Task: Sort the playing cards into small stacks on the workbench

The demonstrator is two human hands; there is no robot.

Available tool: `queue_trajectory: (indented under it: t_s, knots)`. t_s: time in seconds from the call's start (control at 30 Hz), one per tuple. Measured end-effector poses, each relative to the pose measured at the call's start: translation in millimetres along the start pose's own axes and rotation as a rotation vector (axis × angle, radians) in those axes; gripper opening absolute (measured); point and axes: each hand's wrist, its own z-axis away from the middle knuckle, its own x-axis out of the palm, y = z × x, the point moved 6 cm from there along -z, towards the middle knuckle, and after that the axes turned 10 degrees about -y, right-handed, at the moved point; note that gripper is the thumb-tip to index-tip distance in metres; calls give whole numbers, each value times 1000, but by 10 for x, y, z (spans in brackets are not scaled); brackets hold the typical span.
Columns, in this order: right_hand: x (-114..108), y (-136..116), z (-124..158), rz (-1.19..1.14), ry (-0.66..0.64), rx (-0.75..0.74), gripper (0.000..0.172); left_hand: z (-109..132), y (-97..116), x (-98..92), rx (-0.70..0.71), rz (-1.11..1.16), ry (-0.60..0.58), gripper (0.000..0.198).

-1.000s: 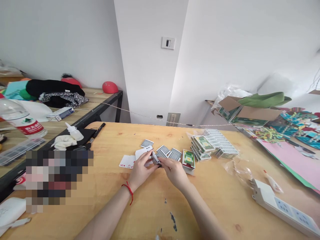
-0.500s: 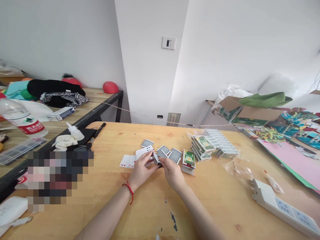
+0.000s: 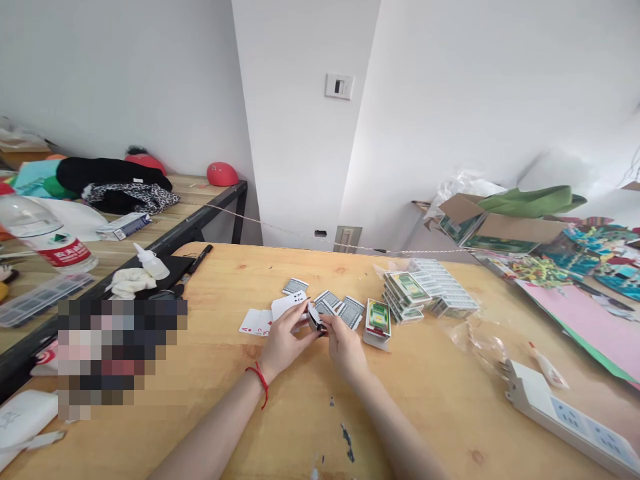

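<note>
Between my two hands is a small stack of playing cards (image 3: 314, 316), tilted on edge. My left hand (image 3: 284, 339), with a red string at the wrist, is closed round its left side. The fingers of my right hand (image 3: 346, 345) pinch its right side. Face-up cards (image 3: 255, 321) with red diamonds lie fanned left of my left hand, partly hidden by it, and more face-up cards (image 3: 286, 304) with black marks lie just behind. Grey-backed cards (image 3: 351, 311) rest face down beyond my right hand, and another grey-backed card (image 3: 295, 286) lies farther back.
Right of my hands stands a green card box (image 3: 378, 317). Behind it are stacked card boxes (image 3: 407, 288) and wrapped packs (image 3: 445, 283). A power strip (image 3: 570, 413) and glue tube (image 3: 549, 367) lie at the right. Leftward are a glue bottle (image 3: 153, 263) and large bottle (image 3: 47, 233).
Little differs. The stack between my fingers has tilted slightly, and the whole view has shifted a touch. Both hands stay in nearly the same place.
</note>
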Motion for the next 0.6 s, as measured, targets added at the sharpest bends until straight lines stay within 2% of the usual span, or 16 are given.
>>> queue_trajectory:
  t_s: [0.2,0.33,0.43,0.6]
  knots:
    - [43,41,44,59,37,20,26,-2,28,24,27,-17,-24,55]
    - [21,12,35,-47,49,14,24,5,31,4,70,-83,-4,55]
    - [27,44,-11,-331,54,72,21,11,29,-41,119,-198,40,55]
    - [203,197,-51,-933,4,301,30,33,15,-91,185,-433,144,52]
